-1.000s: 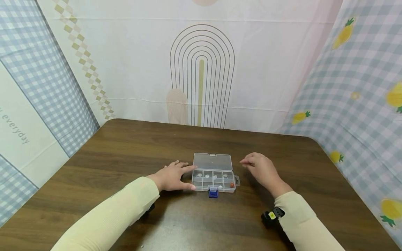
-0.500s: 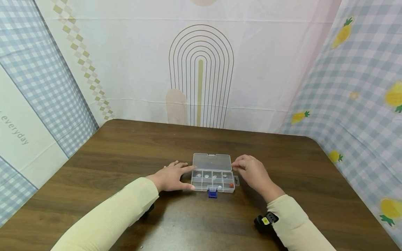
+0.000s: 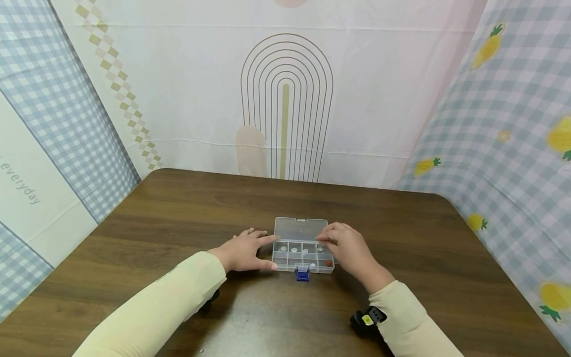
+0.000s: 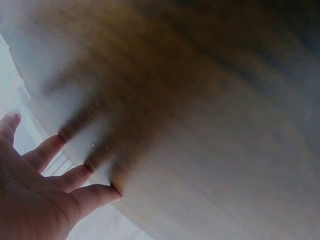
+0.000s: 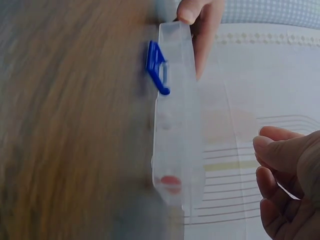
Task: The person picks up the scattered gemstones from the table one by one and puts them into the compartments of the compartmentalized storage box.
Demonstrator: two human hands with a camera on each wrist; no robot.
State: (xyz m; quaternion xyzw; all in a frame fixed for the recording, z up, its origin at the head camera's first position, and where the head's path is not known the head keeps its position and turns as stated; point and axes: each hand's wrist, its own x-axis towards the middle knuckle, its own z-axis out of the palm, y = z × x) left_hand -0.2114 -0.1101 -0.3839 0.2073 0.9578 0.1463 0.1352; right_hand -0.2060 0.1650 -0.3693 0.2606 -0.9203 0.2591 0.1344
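Observation:
A clear plastic compartment box point(image 3: 282, 267) lies on the table with its lid point(image 3: 300, 229) folded back. A blue clasp point(image 3: 302, 275) hangs at its front. Several small white pieces sit in the compartments, and a small red-orange piece point(image 3: 329, 263) lies in the front right one. My left hand point(image 3: 242, 253) spreads its fingers on the tabletop, with thumb and index finger at the box's left side. Over the back right compartments hovers my right hand point(image 3: 350, 248). Its thumb and index fingertips point(image 5: 261, 141) meet; nothing shows between them, and I cannot tell if they hide something small.
The dark wooden table point(image 3: 214, 198) stretches around the box on all sides. A white patterned cloth point(image 3: 192, 99) hangs behind it, with checked cloth point(image 3: 482, 158) on the right and the left. A clear hanging tab at the box's right end is mostly covered by the right hand.
My right hand has moved left from beside the box to over its back right compartments, fingertips kept together. My left hand and the box have stayed in place.

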